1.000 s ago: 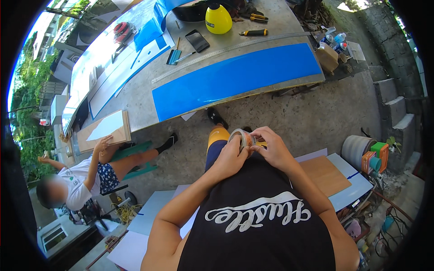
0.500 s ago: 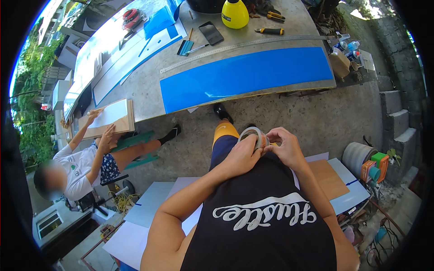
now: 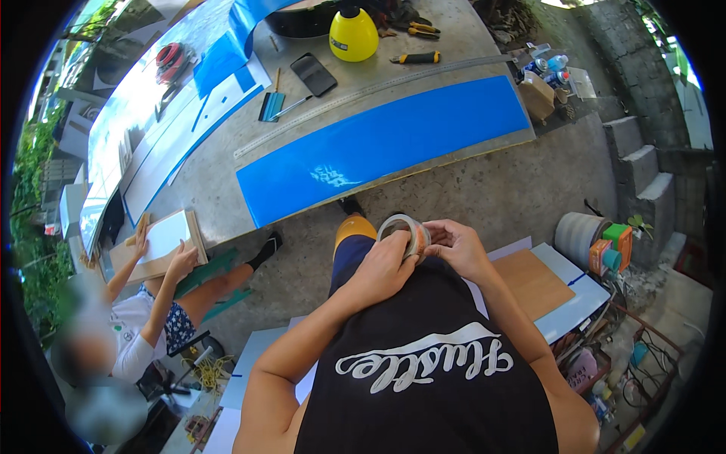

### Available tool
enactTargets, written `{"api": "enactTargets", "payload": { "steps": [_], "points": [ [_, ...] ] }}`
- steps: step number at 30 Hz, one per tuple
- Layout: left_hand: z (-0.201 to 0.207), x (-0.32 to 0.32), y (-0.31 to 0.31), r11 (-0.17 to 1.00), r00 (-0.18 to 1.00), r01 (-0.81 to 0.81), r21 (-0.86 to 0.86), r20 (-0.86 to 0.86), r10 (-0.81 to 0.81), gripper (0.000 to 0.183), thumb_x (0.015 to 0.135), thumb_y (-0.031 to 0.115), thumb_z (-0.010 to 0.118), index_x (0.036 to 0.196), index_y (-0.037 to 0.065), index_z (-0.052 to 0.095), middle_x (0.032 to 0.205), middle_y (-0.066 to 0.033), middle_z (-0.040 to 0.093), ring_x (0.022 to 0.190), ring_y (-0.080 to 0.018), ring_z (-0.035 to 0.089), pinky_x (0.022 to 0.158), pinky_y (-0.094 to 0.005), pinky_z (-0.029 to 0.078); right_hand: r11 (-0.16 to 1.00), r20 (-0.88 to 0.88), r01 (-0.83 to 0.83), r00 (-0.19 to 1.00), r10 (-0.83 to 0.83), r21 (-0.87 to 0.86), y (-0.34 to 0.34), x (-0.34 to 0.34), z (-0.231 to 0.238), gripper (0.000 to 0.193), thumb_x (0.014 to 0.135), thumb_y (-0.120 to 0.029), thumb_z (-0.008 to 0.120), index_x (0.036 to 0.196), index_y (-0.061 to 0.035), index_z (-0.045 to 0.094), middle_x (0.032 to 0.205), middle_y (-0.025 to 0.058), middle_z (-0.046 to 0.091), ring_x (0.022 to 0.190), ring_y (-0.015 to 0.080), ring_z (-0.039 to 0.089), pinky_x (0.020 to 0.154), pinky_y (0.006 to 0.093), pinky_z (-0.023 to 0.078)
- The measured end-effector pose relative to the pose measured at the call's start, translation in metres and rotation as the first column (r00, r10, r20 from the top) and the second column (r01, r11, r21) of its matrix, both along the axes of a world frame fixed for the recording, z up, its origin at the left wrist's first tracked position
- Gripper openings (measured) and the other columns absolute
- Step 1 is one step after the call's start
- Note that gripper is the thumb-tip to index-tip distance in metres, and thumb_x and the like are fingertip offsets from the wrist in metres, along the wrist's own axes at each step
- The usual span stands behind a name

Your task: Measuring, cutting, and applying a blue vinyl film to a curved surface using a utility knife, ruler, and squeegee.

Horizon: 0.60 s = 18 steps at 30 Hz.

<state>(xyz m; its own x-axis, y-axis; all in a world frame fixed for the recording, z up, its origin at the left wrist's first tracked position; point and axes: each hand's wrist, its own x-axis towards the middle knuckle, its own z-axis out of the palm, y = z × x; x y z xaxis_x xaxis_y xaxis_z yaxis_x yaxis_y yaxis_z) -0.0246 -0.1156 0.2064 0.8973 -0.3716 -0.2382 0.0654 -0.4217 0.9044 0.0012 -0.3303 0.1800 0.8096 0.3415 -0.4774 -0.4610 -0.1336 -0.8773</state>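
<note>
My left hand [image 3: 383,267] is closed round a roll of clear tape [image 3: 418,232], its fingers reaching into the ring. On the other side of the roll, my right hand [image 3: 457,247] pinches at the outer edge with thumb and fingertips. Whether a loose tape end lies between those fingertips is too small to tell. Both hands are close together in front of my black shirt. Beyond them, a long glossy blue sheet [image 3: 386,147] lies along the near edge of the table [image 3: 208,200], with a long metal ruler [image 3: 363,98] behind it.
On the table are a yellow spray bottle [image 3: 354,36], a phone [image 3: 314,74], a blue squeegee [image 3: 271,107] and a cutter knife [image 3: 415,57]. At left, a seated co-worker's hands rest on a wooden board [image 3: 144,261]. Concrete steps [image 3: 640,168] rise at right; panels [image 3: 533,284] lie beside me.
My view has shifted, so the table and blue sheet sit further left and lower. My hands keep hold of the tape roll, which is turned slightly. The co-worker's hands moved a little on the board.
</note>
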Motion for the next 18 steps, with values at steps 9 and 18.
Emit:
{"api": "enactTargets", "payload": {
  "steps": [9, 18],
  "points": [
    [-0.003, 0.051, 0.062, 0.986, 0.985, 0.167, 0.026, 0.045, -0.168, 0.028, 0.091, 0.012, 0.064, 0.114, 0.002, 0.052, 0.101, -0.0213, 0.060, 0.098, -0.0424, 0.058, 0.084, -0.0485, 0.044, 0.978, 0.010, 0.168, 0.986, -0.168, -0.128, 0.056, 0.022, -0.002, 0.018, 0.088, -0.001, 0.074, 0.105, 0.0046, 0.069, 0.094, 0.0098, 0.074, 0.087, 0.0148, 0.071, 0.080, 0.0283, 0.057],
    [-0.008, 0.088, 0.091, 0.947, 0.943, 0.321, 0.023, 0.081, -0.322, 0.027, 0.090, 0.011, 0.065, 0.111, 0.003, 0.050, 0.102, -0.0201, 0.058, 0.098, -0.0404, 0.057, 0.085, -0.0472, 0.042, 0.961, -0.183, 0.269, 0.943, -0.277, -0.065, 0.080, 0.043, -0.006, 0.011, 0.091, -0.002, 0.071, 0.099, 0.0044, 0.070, 0.088, 0.0083, 0.072, 0.079, 0.0125, 0.067, 0.074, 0.0274, 0.056]
  ]
}}
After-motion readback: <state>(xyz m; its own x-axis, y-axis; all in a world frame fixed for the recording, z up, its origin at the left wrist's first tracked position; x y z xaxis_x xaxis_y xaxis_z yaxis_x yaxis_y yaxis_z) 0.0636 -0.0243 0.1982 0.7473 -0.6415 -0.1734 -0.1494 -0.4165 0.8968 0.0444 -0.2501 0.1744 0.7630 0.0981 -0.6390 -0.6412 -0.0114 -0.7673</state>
